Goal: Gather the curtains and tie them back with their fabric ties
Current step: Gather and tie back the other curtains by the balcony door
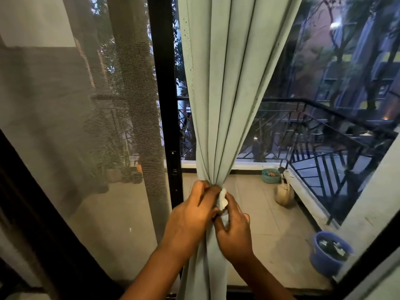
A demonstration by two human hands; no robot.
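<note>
Both hands meet at the curtain's pinched waist: left hand clutches the gathered pale-green folds, right hand pinches the white fabric tie just right of them. Gathering looks done; the knot seems unfinished. Right of the curtain, a blue bucket stands outside.

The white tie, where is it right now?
In the head view, the tie sits low at centre, pinched between the left hand and right hand against the gathered curtain.
</note>
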